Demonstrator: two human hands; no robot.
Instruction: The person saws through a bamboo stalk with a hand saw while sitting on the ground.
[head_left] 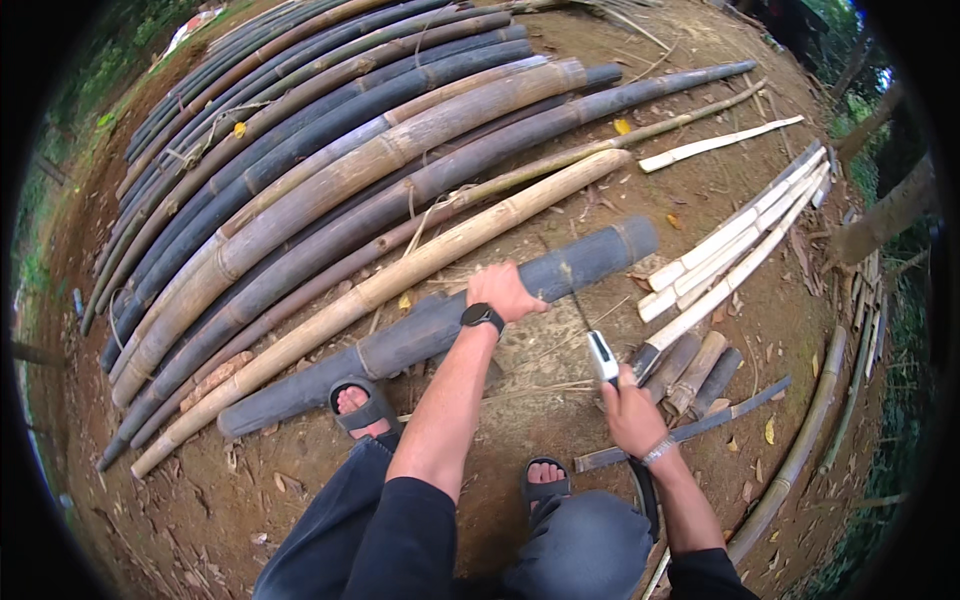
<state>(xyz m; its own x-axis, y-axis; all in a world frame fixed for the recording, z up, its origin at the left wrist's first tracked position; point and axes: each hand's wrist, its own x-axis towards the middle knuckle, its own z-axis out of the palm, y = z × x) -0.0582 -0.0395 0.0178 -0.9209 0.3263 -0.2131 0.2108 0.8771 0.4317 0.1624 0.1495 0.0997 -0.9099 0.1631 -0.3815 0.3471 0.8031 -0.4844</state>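
A thick dark bamboo pole (310, 388) lies slanted across the ground in front of me. My left hand (507, 292) grips it from above right of its middle, fingers over the far side and thumb pointing right. In my right hand (632, 418) is a handsaw (602, 356) with a white and black handle. The saw's thin blade crosses the pole near its right end; how deep it sits cannot be made out. My sandalled left foot (357, 405) is up against the pole's near side, hiding a bit of it.
Many long bamboo poles (400, 150) lie side by side beyond, with a pale pole (400, 280) nearest. Split pale strips (740, 235) and short cut pieces (697, 372) lie at right. A curved pole (800, 450) lies farther right, near tree trunks (880, 225).
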